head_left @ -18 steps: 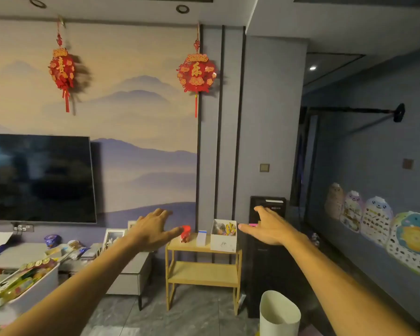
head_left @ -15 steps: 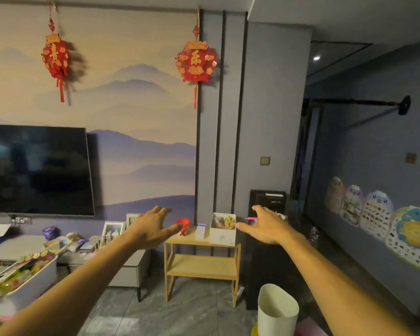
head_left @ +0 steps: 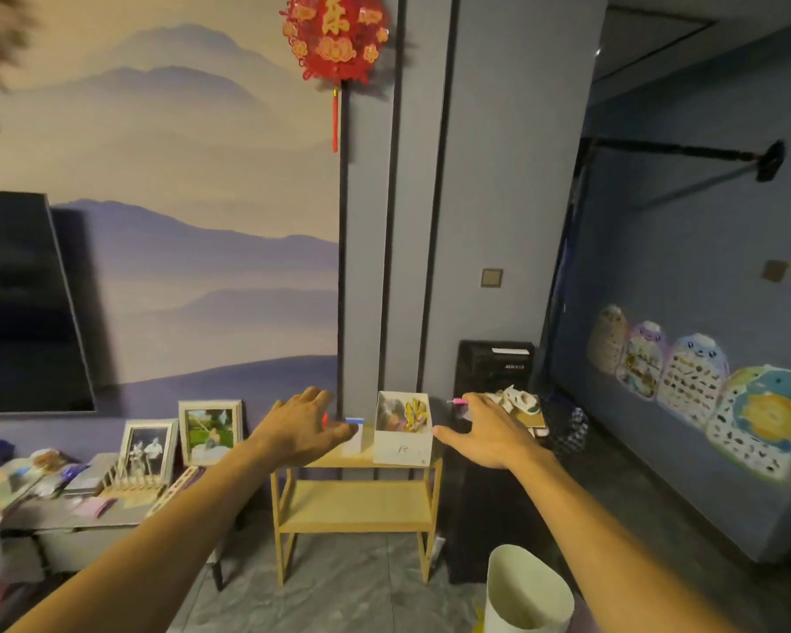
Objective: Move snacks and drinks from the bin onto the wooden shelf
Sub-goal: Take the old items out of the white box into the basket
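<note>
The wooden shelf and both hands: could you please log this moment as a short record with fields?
wooden shelf: two tiers, lower tier bare
top tier: white box holding colourful items, small white-and-blue box, red item mostly hidden by the hand
left hand: open, empty, stretched toward the top tier
right hand: open, empty, right of the white box
white bucket: on the floor, lower right

A wooden shelf (head_left: 356, 502) carries a white box (head_left: 402, 443) and a small card (head_left: 353, 434).

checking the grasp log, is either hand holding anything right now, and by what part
Nothing is held: the left hand and right hand are both open and empty.
</note>
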Motion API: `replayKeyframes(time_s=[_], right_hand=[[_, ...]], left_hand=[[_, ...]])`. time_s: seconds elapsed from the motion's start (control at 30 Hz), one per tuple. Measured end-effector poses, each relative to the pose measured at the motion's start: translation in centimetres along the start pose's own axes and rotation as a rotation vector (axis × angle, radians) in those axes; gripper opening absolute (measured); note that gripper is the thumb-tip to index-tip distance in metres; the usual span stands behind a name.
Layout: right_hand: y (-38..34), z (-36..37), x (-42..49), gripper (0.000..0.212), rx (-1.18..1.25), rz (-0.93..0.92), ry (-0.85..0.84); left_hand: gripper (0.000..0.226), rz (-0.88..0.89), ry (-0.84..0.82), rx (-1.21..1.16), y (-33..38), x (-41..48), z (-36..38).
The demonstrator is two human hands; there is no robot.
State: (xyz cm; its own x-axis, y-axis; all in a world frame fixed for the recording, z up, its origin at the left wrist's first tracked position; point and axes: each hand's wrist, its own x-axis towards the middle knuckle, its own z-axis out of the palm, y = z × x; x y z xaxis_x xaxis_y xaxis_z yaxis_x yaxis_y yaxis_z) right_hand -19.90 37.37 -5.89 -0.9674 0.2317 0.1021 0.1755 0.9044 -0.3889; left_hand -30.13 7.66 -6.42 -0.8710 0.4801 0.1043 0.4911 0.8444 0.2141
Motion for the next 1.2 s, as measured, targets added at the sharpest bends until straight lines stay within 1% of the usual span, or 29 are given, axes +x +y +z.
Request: replayKeyframes(time_s=[0.07, 0.2, 0.33, 0.4, 0.5, 0.53, 0.57, 0.67, 0.7, 0.77, 0.87, 1.0, 1.07, 1.13, 1.2], right_hand=[[-0.3, 1.0, 3.4, 0.08, 0.015, 0.021, -0.005], [-0.3, 2.8, 10.0, 0.07, 0.039, 0.037, -0.04], [1.3, 5.2, 17.9, 0.069, 0.039, 0.047, -0.056], [2.6, 6.7, 22.4, 0.075, 0.027, 0.056, -0.06], [4.9, 8.9, 29.6, 0.082, 0.012, 0.059, -0.071], [5.6, 9.5, 31.9, 0.082, 0.012, 0.062, -0.084], [6.3, 10.2, 34.2, 0.081, 0.013, 0.059, -0.094], [8.1, 12.2, 40.6, 0.08, 0.013, 0.063, -0.127], [8.8, 13.0, 42.8, 0.081, 0.008, 0.066, -0.136], [10.0, 14.6, 46.5, 0.08, 0.005, 0.08, -0.167], [12.2, 17.8, 51.7, 0.074, 0.013, 0.109, -0.211], [13.5, 21.2, 57.3, 0.068, 0.042, 0.165, -0.215], [14.5, 23.4, 59.9, 0.074, 0.06, 0.197, -0.223], [15.4, 25.8, 62.6, 0.086, 0.079, 0.24, -0.238], [15.8, 27.8, 64.3, 0.087, 0.108, 0.271, -0.261]], left_hand=[[0.094, 0.015, -0.017, 0.018, -1.0, 4.1, 0.4], [0.085, 0.037, -0.034, -0.003, -2.8, 12.0, 2.2], [0.088, 0.045, -0.059, -0.019, -4.7, 20.0, 5.0], [0.097, 0.027, -0.087, -0.033, -5.4, 24.2, 6.4], [0.128, 0.01, -0.072, -0.06, -6.4, 30.6, 8.5], [0.13, 0.006, -0.076, -0.07, -6.7, 32.8, 9.2], [0.124, -0.005, -0.089, -0.084, -7.0, 34.9, 9.7], [0.095, -0.02, -0.126, -0.116, -7.6, 41.0, 11.7], [0.092, -0.017, -0.131, -0.129, -7.8, 43.0, 12.4], [0.091, -0.009, -0.157, -0.147, -8.3, 46.7, 13.7], [0.092, 0.003, -0.216, -0.154, -9.3, 52.0, 16.3], [0.101, 0.015, -0.288, -0.209, -11.1, 59.6, 20.3], [0.1, 0.027, -0.32, -0.221, -11.9, 63.3, 22.7], [0.099, 0.033, -0.359, -0.236, -12.6, 67.0, 25.5], [0.098, 0.034, -0.391, -0.238, -13.2, 69.3, 27.8]])
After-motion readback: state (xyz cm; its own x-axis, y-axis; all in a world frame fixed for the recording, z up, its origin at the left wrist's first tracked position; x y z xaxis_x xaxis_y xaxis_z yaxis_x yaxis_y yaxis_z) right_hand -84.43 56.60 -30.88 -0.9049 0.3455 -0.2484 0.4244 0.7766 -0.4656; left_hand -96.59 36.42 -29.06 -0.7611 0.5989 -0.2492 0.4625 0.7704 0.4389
